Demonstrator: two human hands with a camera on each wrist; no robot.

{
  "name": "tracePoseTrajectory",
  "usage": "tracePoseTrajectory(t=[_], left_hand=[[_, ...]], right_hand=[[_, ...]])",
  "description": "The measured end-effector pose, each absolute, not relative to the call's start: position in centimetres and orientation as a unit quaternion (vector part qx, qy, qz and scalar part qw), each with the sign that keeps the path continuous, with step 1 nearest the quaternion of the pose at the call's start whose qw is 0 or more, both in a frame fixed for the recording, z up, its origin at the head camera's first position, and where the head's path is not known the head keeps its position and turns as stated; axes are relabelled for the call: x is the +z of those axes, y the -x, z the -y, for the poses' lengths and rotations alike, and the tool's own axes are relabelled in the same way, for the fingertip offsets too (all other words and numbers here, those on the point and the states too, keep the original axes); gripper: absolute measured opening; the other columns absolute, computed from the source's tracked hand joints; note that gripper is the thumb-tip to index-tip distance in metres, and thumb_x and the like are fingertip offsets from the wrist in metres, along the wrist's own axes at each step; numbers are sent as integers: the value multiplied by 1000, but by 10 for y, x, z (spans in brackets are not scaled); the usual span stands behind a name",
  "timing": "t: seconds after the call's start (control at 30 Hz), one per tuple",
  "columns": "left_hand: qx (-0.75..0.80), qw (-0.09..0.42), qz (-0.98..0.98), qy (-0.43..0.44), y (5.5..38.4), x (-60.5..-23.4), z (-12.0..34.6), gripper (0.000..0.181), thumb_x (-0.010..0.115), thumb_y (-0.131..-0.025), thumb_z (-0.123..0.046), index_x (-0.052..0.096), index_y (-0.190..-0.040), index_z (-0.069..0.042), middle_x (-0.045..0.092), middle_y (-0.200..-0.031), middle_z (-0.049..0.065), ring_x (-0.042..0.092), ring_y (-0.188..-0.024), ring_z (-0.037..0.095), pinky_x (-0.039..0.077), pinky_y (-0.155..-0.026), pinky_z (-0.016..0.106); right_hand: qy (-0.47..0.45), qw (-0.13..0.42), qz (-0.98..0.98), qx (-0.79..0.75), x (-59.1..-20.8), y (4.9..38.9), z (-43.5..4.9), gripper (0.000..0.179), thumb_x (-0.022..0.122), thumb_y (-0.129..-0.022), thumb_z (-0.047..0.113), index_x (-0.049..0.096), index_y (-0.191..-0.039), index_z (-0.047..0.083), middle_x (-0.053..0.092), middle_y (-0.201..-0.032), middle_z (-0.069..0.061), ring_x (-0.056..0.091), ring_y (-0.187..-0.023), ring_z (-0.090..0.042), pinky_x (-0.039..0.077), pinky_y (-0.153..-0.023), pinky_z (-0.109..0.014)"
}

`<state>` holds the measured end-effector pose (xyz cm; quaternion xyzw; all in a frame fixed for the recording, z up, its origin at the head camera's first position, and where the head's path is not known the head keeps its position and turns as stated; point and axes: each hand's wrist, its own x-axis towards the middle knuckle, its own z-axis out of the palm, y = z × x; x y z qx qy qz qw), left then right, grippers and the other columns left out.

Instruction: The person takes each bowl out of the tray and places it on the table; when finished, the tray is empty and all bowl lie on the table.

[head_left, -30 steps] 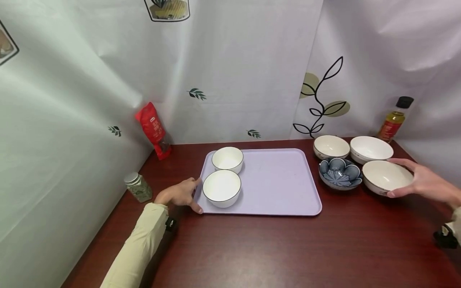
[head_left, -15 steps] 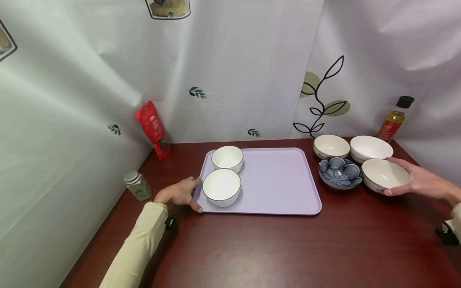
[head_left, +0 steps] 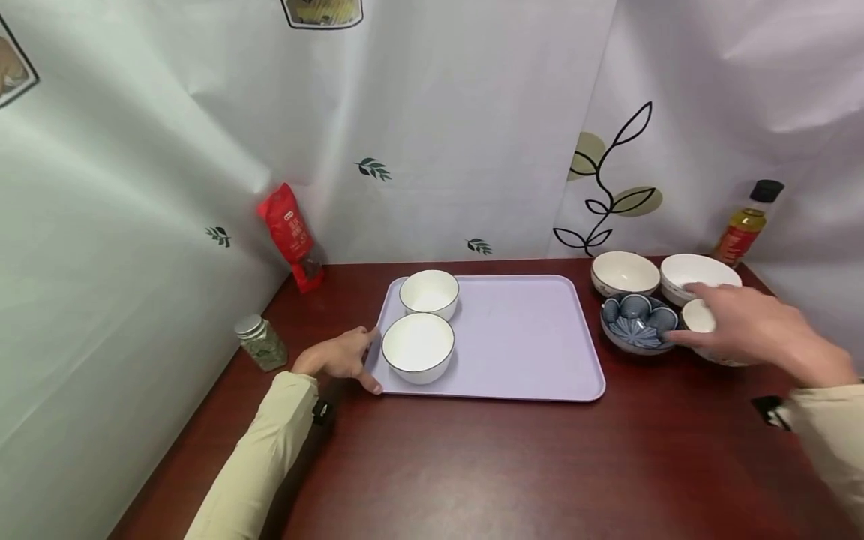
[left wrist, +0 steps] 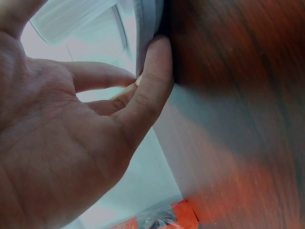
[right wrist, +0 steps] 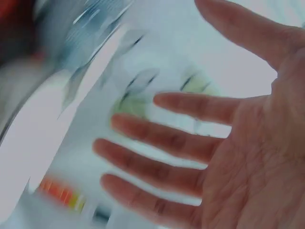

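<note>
From the head camera we see the whole spread: the left hand (head_left: 340, 356) grips the lilac tray (head_left: 520, 337) at its left end, thumb by the near corner. Inside that end we have two white bowls, the rear bowl (head_left: 429, 292) and the front bowl (head_left: 418, 345). Over on the right, the right hand (head_left: 749, 322), a little blurred, hangs above the cream bowl (head_left: 697, 316), hiding most of it. Just beside sits the blue petalled bowl (head_left: 637, 322), with two pale bowls (head_left: 624, 274) behind and the oil bottle (head_left: 741, 229) at the back.

To the left wrist now, and here's what the head view hides from us: one finger tucked low against the tray's rim, close to the table (left wrist: 228, 95), others meeting the edge, and the red packet (left wrist: 183, 217) peeking in below.

Right wrist, plenty of blur, but we get the palm: fingers straight, spread, holding nothing, the bowls streaking past one side.
</note>
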<state>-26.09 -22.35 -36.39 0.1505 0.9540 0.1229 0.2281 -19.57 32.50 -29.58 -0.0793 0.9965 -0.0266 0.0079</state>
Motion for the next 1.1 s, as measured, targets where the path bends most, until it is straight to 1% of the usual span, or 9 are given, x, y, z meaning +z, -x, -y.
tracePoseTrajectory(t=[0.13, 0.2, 0.27, 0.33, 0.4, 0.5, 0.6, 0.77, 1.1], left_hand=[[118, 227, -954, -159, 261, -365, 223, 117, 91, -69, -37, 26, -155, 6, 40, -148, 29, 44, -135, 38, 37, -116, 52], [118, 225, -953, -165, 262, -365, 223, 117, 92, -69, -37, 26, -155, 7, 39, -148, 31, 43, -136, 39, 37, -117, 53], [116, 224, -953, -168, 263, -365, 224, 117, 92, -69, -37, 26, -155, 8, 38, -149, 31, 42, -137, 39, 36, -117, 52], [119, 229, -953, -161, 263, -365, 224, 117, 91, -69, -37, 25, -155, 7, 37, -151, 31, 41, -138, 40, 36, -117, 53], [120, 233, -953, -152, 263, -365, 224, 117, 91, -69, -37, 25, -156, 6, 36, -151, 30, 40, -138, 39, 35, -118, 53], [128, 239, -952, -142, 262, -365, 224, 118, 91, -69, -37, 24, -157, 5, 33, -155, 30, 37, -142, 41, 33, -119, 55], [131, 238, -951, -146, 262, -365, 223, 118, 92, -68, -37, 25, -156, 5, 36, -152, 30, 40, -138, 40, 36, -117, 54], [126, 238, -952, -147, 263, -366, 221, 117, 92, -68, -38, 26, -156, 4, 42, -145, 26, 46, -129, 35, 40, -114, 53], [116, 230, -954, -156, 263, -366, 223, 118, 92, -67, -38, 27, -155, 6, 48, -135, 24, 52, -120, 31, 45, -109, 49]], right_hand=[[198, -35, -976, -79, -297, 199, -259, 73, 78, -81, 50, 59, -133, 3, 71, -102, -12, 66, -89, -26, 53, -75, -49], [249, -21, -959, -132, -303, 205, -228, 65, 79, -83, 44, 61, -130, 3, 72, -99, -6, 68, -86, -20, 55, -78, -44], [277, 19, -939, -203, -313, 210, -199, 62, 77, -86, 39, 59, -133, 3, 73, -104, -10, 71, -90, -22, 56, -81, -44], [284, 70, -913, -284, -325, 214, -170, 64, 76, -88, 35, 54, -139, 3, 70, -117, -20, 71, -102, -30, 56, -89, -47], [275, 117, -888, -349, -338, 217, -142, 72, 76, -89, 34, 46, -146, 4, 63, -131, -25, 67, -116, -37, 53, -98, -52], [257, 143, -866, -405, -350, 220, -104, 86, 79, -86, 32, 34, -154, 3, 52, -143, -27, 57, -129, -41, 45, -108, -55], [253, 130, -859, -426, -356, 224, -76, 98, 83, -80, 30, 28, -156, 2, 48, -148, -25, 51, -135, -39, 43, -111, -55], [259, 98, -849, -450, -362, 233, -50, 104, 90, -71, 23, 32, -154, 0, 49, -148, -21, 48, -136, -34, 38, -115, -52], [245, 103, -829, -492, -372, 242, -26, 112, 95, -59, 12, 34, -152, 0, 51, -145, -20, 51, -132, -33, 37, -116, -49]])
